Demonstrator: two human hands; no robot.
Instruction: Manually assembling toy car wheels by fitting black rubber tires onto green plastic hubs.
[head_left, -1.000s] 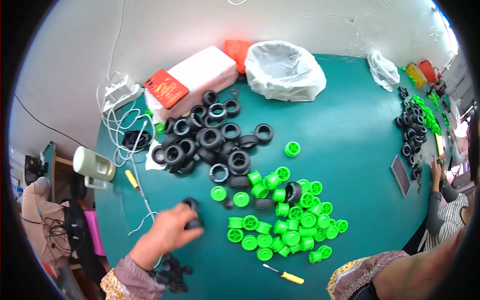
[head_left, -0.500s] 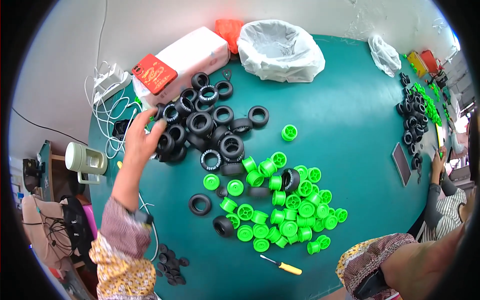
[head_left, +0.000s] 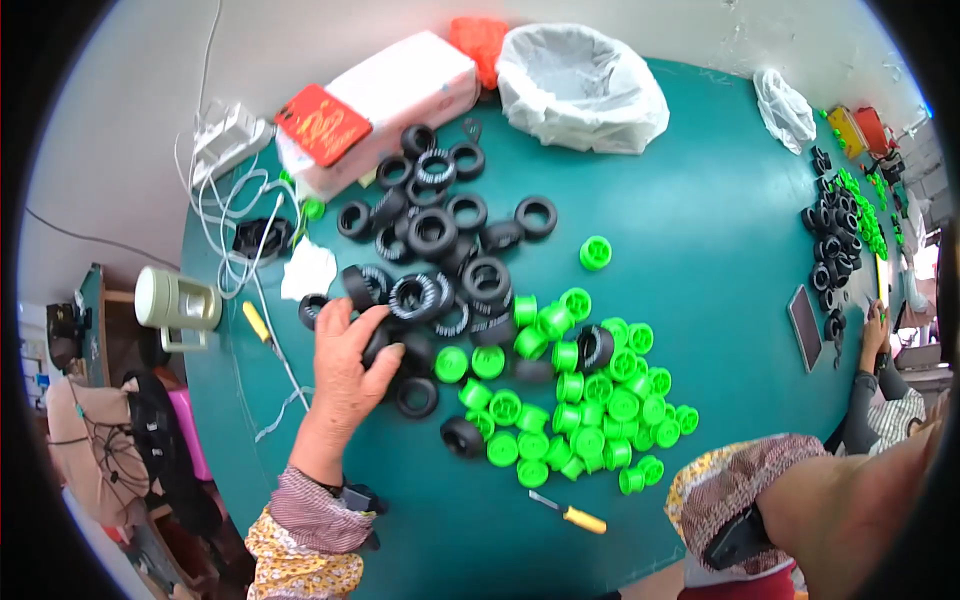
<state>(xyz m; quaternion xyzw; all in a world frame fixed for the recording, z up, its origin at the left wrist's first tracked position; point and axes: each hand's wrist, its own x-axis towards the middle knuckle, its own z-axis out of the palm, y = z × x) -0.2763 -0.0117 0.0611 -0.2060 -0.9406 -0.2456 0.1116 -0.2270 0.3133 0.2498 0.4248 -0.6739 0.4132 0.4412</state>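
Note:
My left hand is at the near left side of a pile of black rubber tyres. Its thumb and bent fingers are around one black tyre, which they partly hide. Beside the fingertips lies another tyre with pale lettering. To the right is a heap of bright green wheel rims, with one tyre lying among them. My right hand is raised at the lower right, close to the camera; its fingers run out of the picture, so their state is hidden.
A yellow-handled screwdriver lies before the rims. At the back stand a white bag-lined container and a white package bearing a red phone. White cables and a pale green cup are left. A co-worker's hand is far right.
My left hand has moved right and nearer, from the pile's far left edge. Several tyres have shifted nearer, uncovering a white scrap on the table. The whole view has shifted slightly.

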